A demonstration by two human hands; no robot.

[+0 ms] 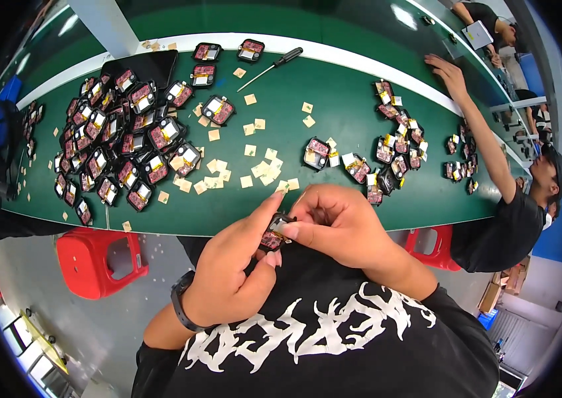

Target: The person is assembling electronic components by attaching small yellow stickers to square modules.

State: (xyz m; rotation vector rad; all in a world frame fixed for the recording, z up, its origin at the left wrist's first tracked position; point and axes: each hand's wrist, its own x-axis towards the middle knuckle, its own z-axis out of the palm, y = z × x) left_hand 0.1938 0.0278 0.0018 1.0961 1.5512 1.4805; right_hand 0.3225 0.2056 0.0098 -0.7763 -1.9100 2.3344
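Close to my body, at the table's near edge, my left hand (231,272) grips a small black-cased device (271,240) between thumb and fingers. Its open side shows a red circuit board and a silvery-white block. My right hand (340,225) closes on the device's right side, its thumb pressed on the pale block and its other fingers curled. Whether a small piece lies under that thumb is hidden. Just beyond my fingertips, small square cream-coloured pieces (246,181) lie scattered on the green table (340,79).
A large heap of similar devices (128,139) fills the left, partly against a black tray (161,66). More devices (400,139) lie to the right, some with white tabs. A screwdriver (287,57) lies at the back. A co-worker (513,212) reaches over the table's right end. Red stools (88,265) stand below.
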